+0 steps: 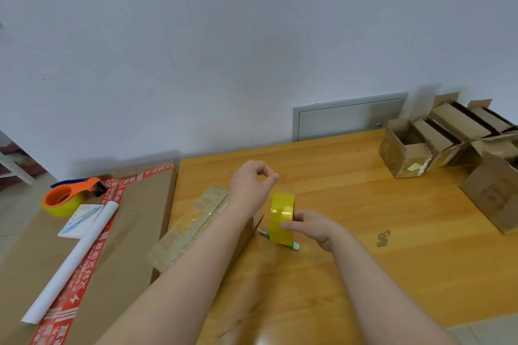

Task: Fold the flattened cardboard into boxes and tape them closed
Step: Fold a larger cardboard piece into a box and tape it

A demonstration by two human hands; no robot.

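A long folded cardboard box (193,221) with shiny tape on its top lies on the wooden table (364,204), partly hidden under my left forearm. My right hand (311,225) grips a yellow tape roll (281,218) that stands on edge just right of the box's end. My left hand (252,182) hovers right above the roll, thumb and forefinger pinched together, seemingly on the tape's thin loose end. A green and white tool (293,245) pokes out from under the roll.
Several open-topped cardboard boxes (437,143) crowd the table's far right corner. Left of the table, a large flat carton (131,232) carries an orange tape dispenser (73,194), a white paper roll (75,258) and a small packaged pen (81,220). A dark stain (382,238) marks the tabletop.
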